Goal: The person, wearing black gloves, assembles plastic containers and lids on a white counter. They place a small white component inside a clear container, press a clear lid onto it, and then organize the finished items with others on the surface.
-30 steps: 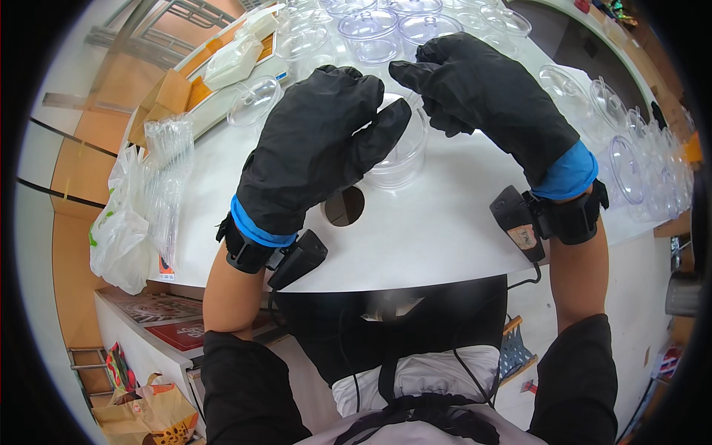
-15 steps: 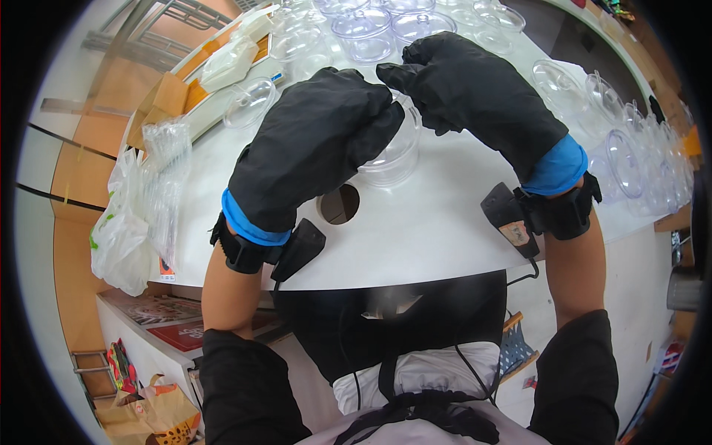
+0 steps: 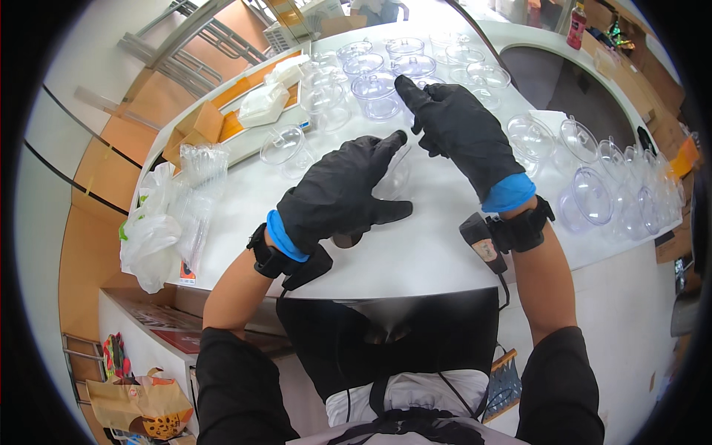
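The left hand and right hand, both black-gloved, have been moved apart since the earlier frame. The white tabletop is lined along its far and right sides with clear containers, many lidded; plastic bags are laid at its left edge, and a paper bag is seen below. The left hand is opened, thumb spread wide, beside one partly hidden clear tub. The right hand's forefinger is extended; whether anything is grasped there cannot be told.

The gloves are black, their cuffs blue, the tabletop white, some clear tubs faintly violet.
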Available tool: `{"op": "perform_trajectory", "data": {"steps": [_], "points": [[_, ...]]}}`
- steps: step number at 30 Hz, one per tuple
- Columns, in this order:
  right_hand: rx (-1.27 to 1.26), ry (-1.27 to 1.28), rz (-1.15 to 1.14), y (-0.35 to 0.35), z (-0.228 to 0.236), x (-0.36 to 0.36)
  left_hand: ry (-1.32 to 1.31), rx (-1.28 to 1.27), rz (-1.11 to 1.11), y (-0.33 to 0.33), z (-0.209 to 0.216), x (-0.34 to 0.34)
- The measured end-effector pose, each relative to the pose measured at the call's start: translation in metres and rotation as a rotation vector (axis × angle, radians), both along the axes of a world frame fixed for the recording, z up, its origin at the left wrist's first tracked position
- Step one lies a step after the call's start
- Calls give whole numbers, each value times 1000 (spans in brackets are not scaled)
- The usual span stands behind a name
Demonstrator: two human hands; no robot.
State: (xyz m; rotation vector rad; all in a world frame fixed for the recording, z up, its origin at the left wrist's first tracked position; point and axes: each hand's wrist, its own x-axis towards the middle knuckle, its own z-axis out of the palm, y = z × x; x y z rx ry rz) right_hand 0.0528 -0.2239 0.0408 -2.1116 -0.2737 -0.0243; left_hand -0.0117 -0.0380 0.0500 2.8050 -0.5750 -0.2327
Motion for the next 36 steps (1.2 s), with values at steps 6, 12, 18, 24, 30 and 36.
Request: {"op": "perform_trajectory", "data": {"steps": [6, 12, 18, 24, 30, 36], "points": [[757, 104, 224, -3, -20, 17, -204, 13, 137, 52, 23, -30], [911, 86, 306, -6, -37, 34, -240, 272, 396, 120, 23, -40], [1056, 173, 366, 6, -37, 27, -335, 267, 655, 159, -11, -26], [1055, 153, 366, 9, -33, 26, -835, 404, 84, 107, -12, -8], [886, 37, 381, 3, -26, 27, -534, 594, -9, 105, -26, 5], [930, 220, 302, 3, 3, 18, -361, 546, 229, 137, -22, 2]]}}
